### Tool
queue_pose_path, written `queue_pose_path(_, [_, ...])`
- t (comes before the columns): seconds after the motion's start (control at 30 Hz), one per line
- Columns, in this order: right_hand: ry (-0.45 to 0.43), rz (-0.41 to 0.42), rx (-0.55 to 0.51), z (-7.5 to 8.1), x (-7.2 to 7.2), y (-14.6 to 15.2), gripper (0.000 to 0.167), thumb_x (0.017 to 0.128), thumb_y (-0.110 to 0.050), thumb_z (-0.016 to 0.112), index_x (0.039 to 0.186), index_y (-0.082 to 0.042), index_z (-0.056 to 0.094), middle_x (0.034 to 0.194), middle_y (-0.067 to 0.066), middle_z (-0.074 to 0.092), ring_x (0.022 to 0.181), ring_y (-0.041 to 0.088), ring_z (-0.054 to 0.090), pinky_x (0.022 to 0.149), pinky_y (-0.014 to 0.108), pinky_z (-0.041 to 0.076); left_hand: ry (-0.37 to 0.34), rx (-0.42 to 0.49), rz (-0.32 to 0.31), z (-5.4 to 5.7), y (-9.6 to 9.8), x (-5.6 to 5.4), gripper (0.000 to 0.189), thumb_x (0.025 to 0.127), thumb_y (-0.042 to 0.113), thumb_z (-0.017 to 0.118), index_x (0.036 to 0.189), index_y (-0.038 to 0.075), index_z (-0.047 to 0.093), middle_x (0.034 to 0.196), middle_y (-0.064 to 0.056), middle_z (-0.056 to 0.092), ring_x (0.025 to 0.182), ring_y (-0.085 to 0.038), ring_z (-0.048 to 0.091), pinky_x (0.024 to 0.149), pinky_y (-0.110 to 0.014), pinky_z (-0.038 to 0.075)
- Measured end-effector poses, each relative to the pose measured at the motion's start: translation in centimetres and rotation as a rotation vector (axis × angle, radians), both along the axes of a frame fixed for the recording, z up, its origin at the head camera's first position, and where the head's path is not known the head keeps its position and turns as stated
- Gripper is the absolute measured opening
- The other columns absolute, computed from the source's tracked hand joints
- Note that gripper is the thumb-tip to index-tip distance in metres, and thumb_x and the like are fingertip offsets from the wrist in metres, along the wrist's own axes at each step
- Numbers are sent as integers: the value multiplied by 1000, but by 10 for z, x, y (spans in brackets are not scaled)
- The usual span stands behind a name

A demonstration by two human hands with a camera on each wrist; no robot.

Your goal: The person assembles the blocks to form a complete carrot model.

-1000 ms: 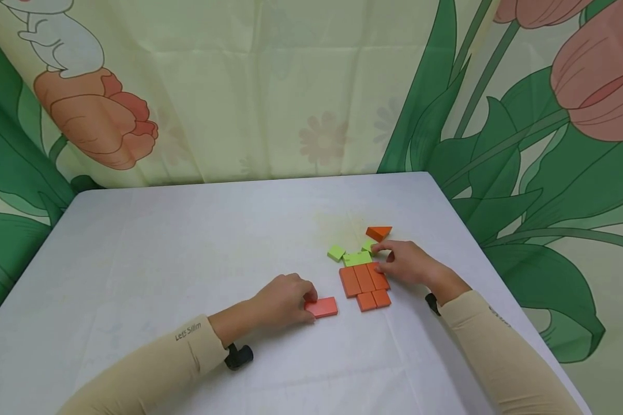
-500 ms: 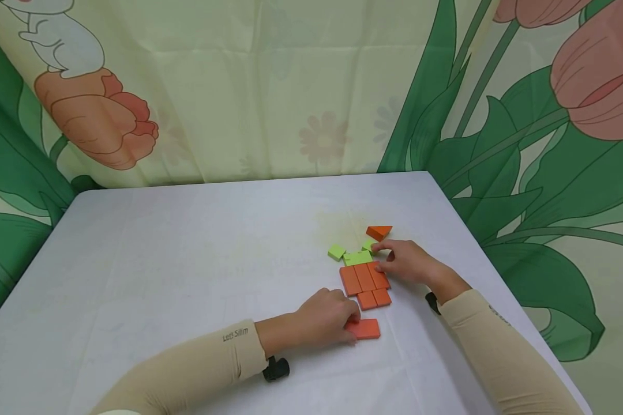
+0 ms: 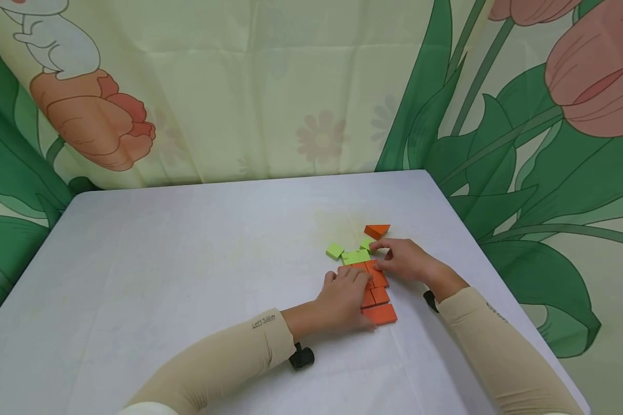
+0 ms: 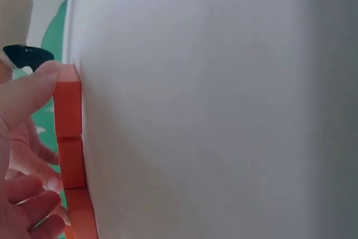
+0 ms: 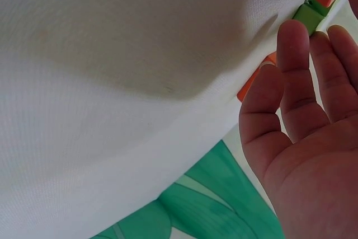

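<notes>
My left hand (image 3: 342, 301) lies low over a flat figure of orange blocks (image 3: 378, 279). Its thumb touches the left end of the lowest orange block (image 3: 383, 314), as the left wrist view shows on that block's end (image 4: 68, 107). The other fingers spread loosely above and hide part of the figure. At the right side, my right hand (image 3: 407, 259) has one fingertip at a small green block (image 3: 366, 244) and its thumb by the upper orange blocks. In the right wrist view those fingers are nearly straight beside the green block (image 5: 306, 18).
A wider green block (image 3: 355, 257) tops the orange ones, with another small green block (image 3: 334, 251) at its left corner. Beyond lies an orange triangular block (image 3: 376, 231). The white-covered table (image 3: 187, 253) ends at a patterned curtain (image 3: 213, 92) behind.
My left hand has carried the lowest orange block rightward to just below the figure and has loosened its fingers from it, the thumb staying at its end. The right hand has stayed put.
</notes>
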State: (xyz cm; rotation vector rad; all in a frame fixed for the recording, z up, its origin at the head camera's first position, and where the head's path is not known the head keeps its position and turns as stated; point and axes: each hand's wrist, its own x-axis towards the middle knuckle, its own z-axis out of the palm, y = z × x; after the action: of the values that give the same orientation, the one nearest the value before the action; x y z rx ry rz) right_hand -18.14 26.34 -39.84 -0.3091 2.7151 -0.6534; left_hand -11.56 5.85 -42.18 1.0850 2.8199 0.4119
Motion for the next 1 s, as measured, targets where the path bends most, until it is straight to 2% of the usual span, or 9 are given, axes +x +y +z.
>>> queue_pose_path(0.2, [-2, -4, 4, 0, 0, 0, 43, 93, -21, 72, 133, -8, 62, 114, 11, 64, 88, 23, 56, 72, 33, 47, -124, -2, 55, 2, 5, -3, 86, 76, 57, 82, 141, 13, 46, 139, 3, 48, 127, -18, 39, 88, -41, 34])
queue_pose_path(0.37, [-9, -7, 11, -1, -1, 1, 44, 93, -22, 72, 134, -10, 63, 117, 11, 64, 89, 23, 56, 73, 33, 48, -174, -6, 79, 3, 10, -3, 86, 78, 57, 79, 144, 15, 44, 143, 4, 45, 130, -18, 35, 89, -41, 33])
queue_pose_path(0.6, [-5, -3, 11, -1, -1, 2, 43, 93, -21, 71, 133, -9, 63, 115, 10, 64, 89, 23, 56, 73, 33, 47, -138, -12, 127, 1, 18, -3, 92, 78, 72, 69, 146, 14, 43, 149, 3, 41, 134, -18, 35, 95, -43, 31])
queue_pose_path(0.73, [-7, -2, 7, -1, -1, 2, 42, 93, -20, 71, 133, -9, 63, 117, 10, 64, 89, 23, 56, 74, 33, 47, -116, -25, 143, 1, 20, -2, 93, 80, 70, 69, 149, 15, 40, 150, 4, 39, 134, -17, 35, 95, -44, 32])
queue_pose_path(1.0, [2, 2, 11, 1, 1, 2, 42, 93, -20, 70, 133, -9, 63, 121, 12, 64, 89, 23, 57, 74, 34, 47, -138, -29, 141, 1, 21, -1, 90, 81, 67, 70, 148, 15, 41, 151, 6, 36, 135, -17, 32, 92, -42, 32])
